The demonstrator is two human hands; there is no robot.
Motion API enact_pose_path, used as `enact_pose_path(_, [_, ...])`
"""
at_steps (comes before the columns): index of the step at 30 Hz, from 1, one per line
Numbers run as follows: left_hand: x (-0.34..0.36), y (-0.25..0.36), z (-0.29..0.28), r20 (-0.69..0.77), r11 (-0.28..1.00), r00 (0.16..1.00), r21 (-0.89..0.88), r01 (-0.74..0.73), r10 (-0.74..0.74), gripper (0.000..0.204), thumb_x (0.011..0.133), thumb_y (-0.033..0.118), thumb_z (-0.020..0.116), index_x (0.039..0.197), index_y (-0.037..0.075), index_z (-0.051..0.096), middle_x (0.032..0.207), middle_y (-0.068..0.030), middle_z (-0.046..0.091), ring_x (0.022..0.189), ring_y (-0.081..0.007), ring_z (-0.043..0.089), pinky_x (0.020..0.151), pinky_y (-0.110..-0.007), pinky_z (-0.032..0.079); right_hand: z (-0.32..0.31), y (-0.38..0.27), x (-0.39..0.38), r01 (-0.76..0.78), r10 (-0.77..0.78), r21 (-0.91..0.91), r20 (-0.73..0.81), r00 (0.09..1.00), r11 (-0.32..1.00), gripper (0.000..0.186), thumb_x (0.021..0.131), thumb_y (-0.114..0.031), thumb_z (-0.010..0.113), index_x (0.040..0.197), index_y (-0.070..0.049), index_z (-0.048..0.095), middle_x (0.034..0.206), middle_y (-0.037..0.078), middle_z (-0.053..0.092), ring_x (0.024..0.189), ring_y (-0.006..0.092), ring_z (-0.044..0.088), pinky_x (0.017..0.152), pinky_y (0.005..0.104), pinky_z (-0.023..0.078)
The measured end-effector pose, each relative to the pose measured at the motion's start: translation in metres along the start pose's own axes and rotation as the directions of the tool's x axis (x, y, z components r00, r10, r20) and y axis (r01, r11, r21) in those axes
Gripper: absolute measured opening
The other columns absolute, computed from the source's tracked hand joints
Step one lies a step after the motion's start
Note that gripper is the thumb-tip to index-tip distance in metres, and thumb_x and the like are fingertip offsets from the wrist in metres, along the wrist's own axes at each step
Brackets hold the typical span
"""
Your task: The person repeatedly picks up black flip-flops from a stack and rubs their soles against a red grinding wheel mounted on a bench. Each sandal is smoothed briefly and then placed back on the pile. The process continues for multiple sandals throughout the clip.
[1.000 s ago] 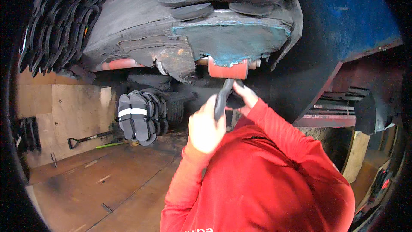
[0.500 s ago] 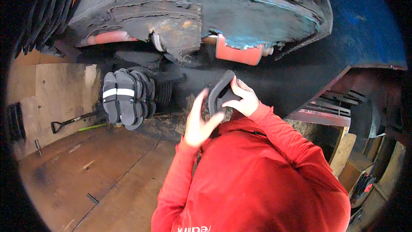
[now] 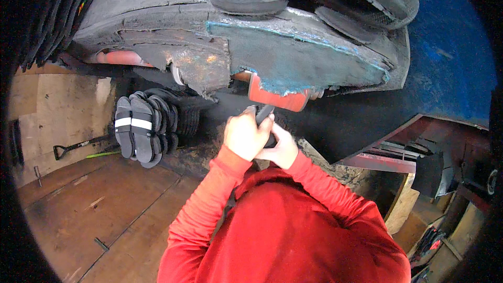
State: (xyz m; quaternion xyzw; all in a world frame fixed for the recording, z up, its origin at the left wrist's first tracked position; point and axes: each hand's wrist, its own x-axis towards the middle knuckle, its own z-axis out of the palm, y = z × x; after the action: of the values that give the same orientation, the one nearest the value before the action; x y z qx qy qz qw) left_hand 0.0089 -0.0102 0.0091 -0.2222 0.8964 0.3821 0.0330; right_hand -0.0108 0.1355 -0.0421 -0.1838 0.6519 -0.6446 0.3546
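Note:
A dark grey sandal (image 3: 264, 114) is held edge-up in both hands, mostly hidden by my fingers. My left hand (image 3: 245, 134) is closed round its left side. My right hand (image 3: 282, 148) grips the near right part, close against the left. The sandal's upper end is just below an orange-red sanding roller (image 3: 276, 96); I cannot tell whether they touch. Above the roller hangs a worn, dust-covered guard (image 3: 309, 55) with a torn bluish edge.
Several dark soles (image 3: 249, 1) lie on the machine's top. Left of my hands hang finished-looking sandals (image 3: 140, 126) with white-striped straps. A second red roller (image 3: 123, 57) shows at the left. A long-handled tool (image 3: 70, 149) leans by the plywood wall. A blue panel (image 3: 450, 47) stands right.
Both hands have drawn together round the sandal and brought it up near the roller. My left hand, spread before, has closed on it. The view has shifted, showing more soles on top.

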Motion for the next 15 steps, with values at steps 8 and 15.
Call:
enact_pose_path(8, [0.004,-0.017,0.040,-0.058,0.961,0.998,-0.273,-0.032,0.017,0.049,0.093,0.038,0.065,0.114,-0.006,0.064,0.095,-0.0313,0.068,0.092,-0.0465,0.068,0.080,-0.049,0.055,-0.022,0.010,0.007,0.054,-0.065,-0.208,-0.048,0.997,0.977,0.086,0.073,-0.021,0.088,0.144,0.003,0.045,0.137,0.014,0.058,0.127,0.0199,0.054,0.109,0.0335,0.041])
enact_pose_path(15, [-0.021,-0.030,0.043,-0.110,0.815,0.991,-0.566,-0.126,0.077,0.051,0.095,0.029,0.067,0.133,-0.003,0.057,0.119,-0.0300,0.065,0.111,-0.0371,0.067,0.092,-0.040,0.053,-0.008,-0.014,-0.013,0.007,-0.048,-0.446,-0.080,0.996,0.895,0.070,0.079,-0.015,0.081,0.141,-0.002,0.050,0.134,0.018,0.060,0.125,0.0236,0.059,0.103,0.0333,0.046])
